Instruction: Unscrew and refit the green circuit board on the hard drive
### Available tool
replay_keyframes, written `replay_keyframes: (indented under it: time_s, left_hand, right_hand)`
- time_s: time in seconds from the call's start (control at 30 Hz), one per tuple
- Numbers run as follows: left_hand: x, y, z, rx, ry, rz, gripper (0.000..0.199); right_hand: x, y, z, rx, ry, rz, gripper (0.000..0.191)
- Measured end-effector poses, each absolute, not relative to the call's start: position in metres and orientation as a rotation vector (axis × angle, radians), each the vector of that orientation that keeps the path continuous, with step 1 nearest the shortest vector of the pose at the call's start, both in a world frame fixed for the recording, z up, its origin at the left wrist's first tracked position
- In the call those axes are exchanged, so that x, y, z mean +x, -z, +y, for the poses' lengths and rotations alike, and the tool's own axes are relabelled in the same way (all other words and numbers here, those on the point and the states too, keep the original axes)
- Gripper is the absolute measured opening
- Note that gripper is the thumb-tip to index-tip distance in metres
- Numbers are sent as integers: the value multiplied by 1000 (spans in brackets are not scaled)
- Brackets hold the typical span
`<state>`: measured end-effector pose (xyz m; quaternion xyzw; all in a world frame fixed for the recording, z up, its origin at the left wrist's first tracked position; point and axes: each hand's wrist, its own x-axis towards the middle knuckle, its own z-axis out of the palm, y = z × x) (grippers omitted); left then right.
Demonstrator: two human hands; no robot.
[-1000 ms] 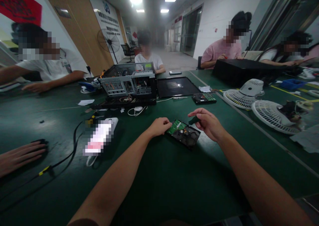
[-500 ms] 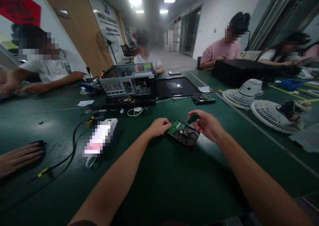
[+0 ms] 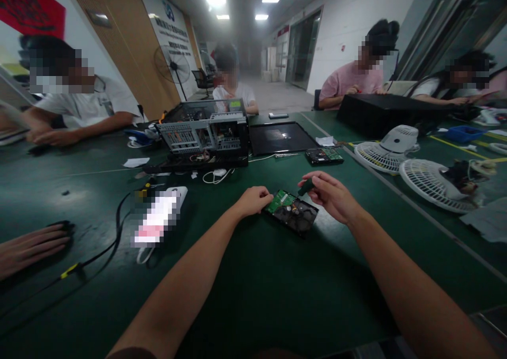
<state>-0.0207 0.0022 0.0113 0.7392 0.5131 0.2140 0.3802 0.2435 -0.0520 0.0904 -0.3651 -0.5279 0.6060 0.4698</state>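
A hard drive (image 3: 295, 214) lies on the green table in front of me, its green circuit board facing up at the left end. My left hand (image 3: 255, 199) is closed on the drive's left corner, thumb and fingers pinching the edge. Between the thumb and fingers of my right hand (image 3: 327, 194) is a short dark-green screwdriver (image 3: 306, 187), slanting down toward the drive's far edge. Whether its tip touches the drive I cannot tell. Behind them lies a second hard drive (image 3: 324, 157) with a green board.
An opened computer case (image 3: 204, 137) stands beyond my left hand, beside a black panel (image 3: 282, 139). To the left lie a phone (image 3: 160, 216), a cable (image 3: 118, 221) and another person's hand (image 3: 34, 247). White fan parts (image 3: 425, 178) are at right. Several people sit around the table.
My right hand has shifted slightly, its fingers closing further around the screwdriver. My left hand and the drive stay in place. At far left, a person's hands have come together.
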Motion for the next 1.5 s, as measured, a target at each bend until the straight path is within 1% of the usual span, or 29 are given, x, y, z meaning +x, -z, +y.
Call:
replay_keyframes:
  time_s: [0.23,0.5,0.77,1.13,1.33,1.5]
  left_hand:
    - [-21,-12,2,1899,-539,1314,31]
    - [-20,-9,3,1917,-546,1334,31]
    - [-21,-11,2,1900,-570,1296,29]
    - [-20,-12,1,1884,-549,1318,30]
    - [-20,-12,1,1880,-562,1297,30]
    - [-19,-12,2,1888,-551,1324,29]
  right_hand:
    - [248,-90,-49,-920,-1415,-1277,20]
    - [238,-91,-55,-906,-1553,-1275,22]
    - [243,-87,-50,-908,-1535,-1273,26]
    - [239,-91,-55,-855,-1672,-1203,25]
    - [242,-91,-53,-907,-1579,-1268,33]
    - [248,-92,-50,-921,-1486,-1289,23]
